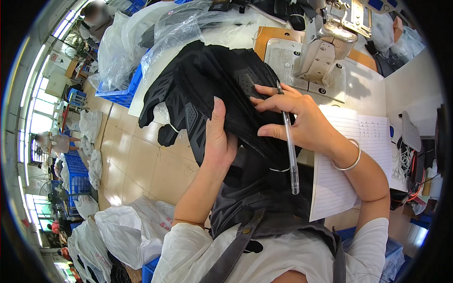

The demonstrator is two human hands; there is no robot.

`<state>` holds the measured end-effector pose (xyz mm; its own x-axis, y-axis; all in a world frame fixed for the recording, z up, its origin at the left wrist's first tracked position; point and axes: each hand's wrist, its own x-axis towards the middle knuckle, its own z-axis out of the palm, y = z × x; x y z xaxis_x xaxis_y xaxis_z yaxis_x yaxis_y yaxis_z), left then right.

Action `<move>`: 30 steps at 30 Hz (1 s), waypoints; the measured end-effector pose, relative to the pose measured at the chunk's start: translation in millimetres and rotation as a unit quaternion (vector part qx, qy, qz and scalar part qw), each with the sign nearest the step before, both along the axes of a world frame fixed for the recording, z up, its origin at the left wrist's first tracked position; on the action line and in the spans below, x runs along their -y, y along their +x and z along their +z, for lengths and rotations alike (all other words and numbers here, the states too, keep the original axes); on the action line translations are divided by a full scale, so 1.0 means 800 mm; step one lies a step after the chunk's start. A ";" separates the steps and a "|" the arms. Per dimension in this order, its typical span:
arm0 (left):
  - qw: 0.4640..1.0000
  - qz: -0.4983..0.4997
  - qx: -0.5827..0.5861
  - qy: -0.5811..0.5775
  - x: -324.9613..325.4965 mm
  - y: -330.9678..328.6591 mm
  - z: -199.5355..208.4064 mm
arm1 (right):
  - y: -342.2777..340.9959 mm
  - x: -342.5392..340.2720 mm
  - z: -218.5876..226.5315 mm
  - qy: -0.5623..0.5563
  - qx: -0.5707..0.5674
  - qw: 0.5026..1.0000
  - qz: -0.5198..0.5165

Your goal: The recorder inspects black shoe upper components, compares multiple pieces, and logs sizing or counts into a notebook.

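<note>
A big stack of black cloth pieces (pixel 212 89) sits up in front of the person, just above the lap and near the bench (pixel 368 89), so the edges fan out and are easy to flick through. The left hand (pixel 217 141) is wrapped tight around the stack from below, while the right hand (pixel 302 118) presses fingers on the edges and pinches a clear pen (pixel 290 146). A blue crate (pixel 120 94) on the floor holds plastic bags (pixel 118 52).
</note>
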<state>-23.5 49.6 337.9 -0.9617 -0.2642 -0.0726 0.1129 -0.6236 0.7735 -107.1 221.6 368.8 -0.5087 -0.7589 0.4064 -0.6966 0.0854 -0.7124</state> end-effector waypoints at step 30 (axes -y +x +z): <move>1.000 -0.008 -0.015 0.005 -0.001 0.001 0.005 | 0.006 0.003 -0.001 -0.035 -0.081 0.996 -0.031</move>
<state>-22.8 50.6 341.8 -0.9676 -0.2481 -0.0462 0.1259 -0.6331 0.7638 -102.0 219.0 368.0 -0.4769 -0.6958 0.5371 -0.7976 0.0858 -0.5970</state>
